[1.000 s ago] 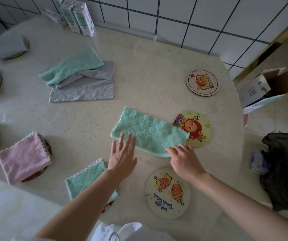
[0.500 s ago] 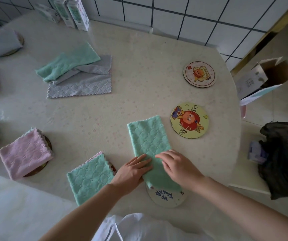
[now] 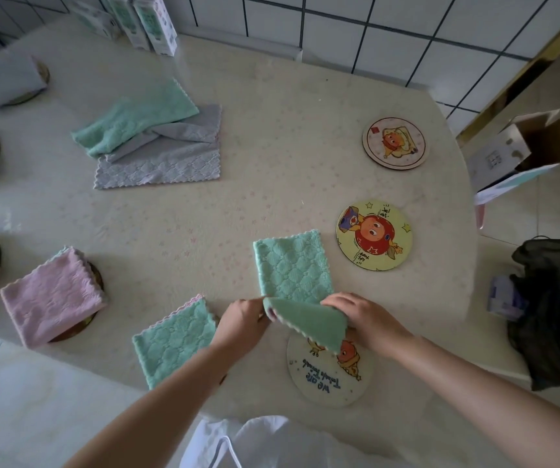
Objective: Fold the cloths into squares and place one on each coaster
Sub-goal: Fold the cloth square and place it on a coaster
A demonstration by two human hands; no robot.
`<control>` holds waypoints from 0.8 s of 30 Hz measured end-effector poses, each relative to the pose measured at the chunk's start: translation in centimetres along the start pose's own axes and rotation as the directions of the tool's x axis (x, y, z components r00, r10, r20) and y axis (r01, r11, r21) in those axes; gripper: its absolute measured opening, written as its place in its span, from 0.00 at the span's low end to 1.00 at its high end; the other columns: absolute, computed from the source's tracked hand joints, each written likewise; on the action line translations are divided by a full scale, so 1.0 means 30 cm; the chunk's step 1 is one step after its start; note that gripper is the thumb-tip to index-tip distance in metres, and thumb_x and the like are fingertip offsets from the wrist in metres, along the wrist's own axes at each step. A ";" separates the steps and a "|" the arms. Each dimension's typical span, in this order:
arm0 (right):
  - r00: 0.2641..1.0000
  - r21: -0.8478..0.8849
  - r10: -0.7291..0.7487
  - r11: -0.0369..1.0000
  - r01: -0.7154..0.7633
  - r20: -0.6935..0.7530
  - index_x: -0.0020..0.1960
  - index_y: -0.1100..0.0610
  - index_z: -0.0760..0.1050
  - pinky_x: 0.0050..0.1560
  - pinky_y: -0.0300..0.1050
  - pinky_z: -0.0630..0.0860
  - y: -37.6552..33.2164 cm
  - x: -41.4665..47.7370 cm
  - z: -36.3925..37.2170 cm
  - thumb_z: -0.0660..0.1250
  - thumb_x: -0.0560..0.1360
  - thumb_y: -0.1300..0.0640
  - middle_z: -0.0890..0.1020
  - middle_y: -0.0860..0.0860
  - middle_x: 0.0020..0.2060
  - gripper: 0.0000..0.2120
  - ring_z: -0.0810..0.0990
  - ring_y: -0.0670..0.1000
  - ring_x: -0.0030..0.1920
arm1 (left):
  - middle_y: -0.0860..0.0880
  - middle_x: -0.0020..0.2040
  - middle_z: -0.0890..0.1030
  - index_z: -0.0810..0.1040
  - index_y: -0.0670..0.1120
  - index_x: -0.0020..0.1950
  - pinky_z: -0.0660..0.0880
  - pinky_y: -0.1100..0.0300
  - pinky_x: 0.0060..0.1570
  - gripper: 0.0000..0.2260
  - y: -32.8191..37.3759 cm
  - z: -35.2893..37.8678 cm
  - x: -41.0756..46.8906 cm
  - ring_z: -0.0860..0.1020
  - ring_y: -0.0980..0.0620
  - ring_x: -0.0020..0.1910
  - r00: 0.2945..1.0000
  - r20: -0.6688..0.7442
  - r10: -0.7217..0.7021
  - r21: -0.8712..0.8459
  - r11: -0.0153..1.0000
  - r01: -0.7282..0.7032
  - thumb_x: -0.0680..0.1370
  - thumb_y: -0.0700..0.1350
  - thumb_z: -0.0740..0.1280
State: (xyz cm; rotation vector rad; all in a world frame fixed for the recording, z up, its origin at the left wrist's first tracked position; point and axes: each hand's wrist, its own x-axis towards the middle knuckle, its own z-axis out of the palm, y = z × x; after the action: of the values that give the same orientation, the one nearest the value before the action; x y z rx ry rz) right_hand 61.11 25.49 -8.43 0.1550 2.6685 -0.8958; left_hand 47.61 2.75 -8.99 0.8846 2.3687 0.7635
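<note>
Green cloth [image 3: 294,271] lies on the pale speckled table [image 3: 272,136] just beyond the lettered coaster [image 3: 329,383]. Its long axis runs away from the person, and its near end is lifted over that coaster's far edge. Left hand [image 3: 241,320] and right hand [image 3: 361,319] each pinch a near corner, fingers curled. A tiled wall [image 3: 339,25] stands far beyond the coaster.

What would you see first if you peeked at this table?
First, the left hand and right hand in the middle front, pinching up the near end of a green cloth. Just right of it lies a yellow coaster with a red cartoon figure. Far left, a pink cloth sits neatly folded.
</note>
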 end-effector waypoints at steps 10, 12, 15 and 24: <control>0.903 0.395 0.429 0.833 -0.387 -0.019 0.40 0.59 0.76 0.31 0.37 0.69 -0.022 0.244 -0.124 0.62 0.79 0.54 0.78 0.50 0.30 0.12 0.76 0.46 0.30 | 0.43 0.35 0.81 0.78 0.41 0.36 0.80 0.54 0.26 0.19 0.016 -0.069 0.213 0.81 0.45 0.30 0.843 0.137 -0.520 -0.334 0.777 0.533 0.78 0.55 0.64; 0.889 0.354 0.456 0.827 -0.438 0.035 0.39 0.59 0.75 0.29 0.36 0.67 -0.009 0.268 -0.115 0.62 0.79 0.54 0.78 0.49 0.29 0.13 0.76 0.44 0.29 | 0.44 0.34 0.80 0.79 0.41 0.37 0.77 0.60 0.24 0.18 0.013 -0.062 0.223 0.80 0.48 0.29 0.824 0.143 -0.548 -0.330 0.758 0.562 0.78 0.54 0.65; 0.879 0.401 0.473 0.795 -0.455 0.060 0.37 0.59 0.73 0.25 0.31 0.67 0.003 0.274 -0.107 0.60 0.80 0.57 0.77 0.50 0.28 0.13 0.75 0.43 0.25 | 0.46 0.32 0.79 0.77 0.44 0.34 0.75 0.62 0.22 0.17 0.010 -0.050 0.231 0.78 0.50 0.28 0.813 0.132 -0.568 -0.327 0.749 0.576 0.77 0.54 0.66; 0.907 0.414 0.417 0.838 -0.356 -0.065 0.44 0.59 0.70 0.29 0.42 0.64 -0.038 0.287 -0.088 0.61 0.78 0.51 0.71 0.49 0.30 0.11 0.68 0.47 0.28 | 0.42 0.31 0.81 0.77 0.38 0.36 0.80 0.51 0.30 0.22 0.016 -0.042 0.227 0.81 0.45 0.29 0.834 0.089 -0.545 -0.239 0.801 0.549 0.77 0.56 0.64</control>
State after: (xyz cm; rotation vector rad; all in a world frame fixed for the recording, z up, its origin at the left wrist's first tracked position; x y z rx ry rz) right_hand 52.05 26.18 -8.68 0.8602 2.4086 -1.3050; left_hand 42.50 7.42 -9.47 0.0722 2.2648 0.7801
